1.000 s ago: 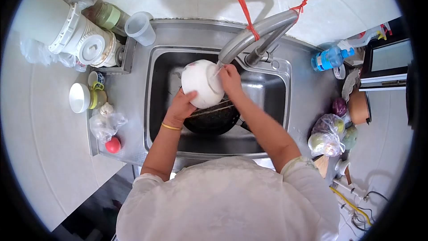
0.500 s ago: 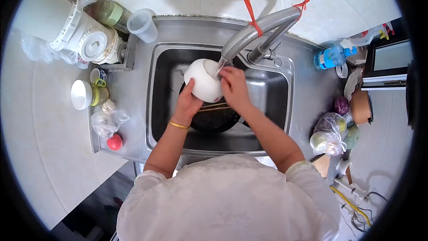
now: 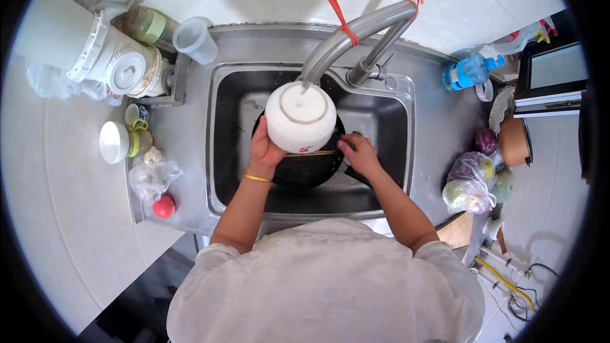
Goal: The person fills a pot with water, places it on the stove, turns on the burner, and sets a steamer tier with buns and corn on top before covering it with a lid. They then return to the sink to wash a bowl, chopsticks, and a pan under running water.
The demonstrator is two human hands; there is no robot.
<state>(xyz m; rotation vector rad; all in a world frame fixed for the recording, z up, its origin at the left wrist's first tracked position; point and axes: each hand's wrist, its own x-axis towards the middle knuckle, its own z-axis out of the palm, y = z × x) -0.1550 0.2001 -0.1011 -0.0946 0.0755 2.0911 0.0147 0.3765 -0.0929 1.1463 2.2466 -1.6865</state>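
In the head view, a white floral bowl [image 3: 300, 127] is held base-up in the left hand [image 3: 265, 150], under the faucet [image 3: 337, 44] spout and over a black pan [image 3: 305, 174] in the stainless-steel sink [image 3: 410, 165]. The right hand [image 3: 361, 155] is placed beside the bowl, fingers bent; whether anything is gripped there cannot be told.

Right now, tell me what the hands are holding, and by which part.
The left hand holds the upturned white bowl by its left side. The right hand is beside the bowl; whether it holds anything cannot be told.
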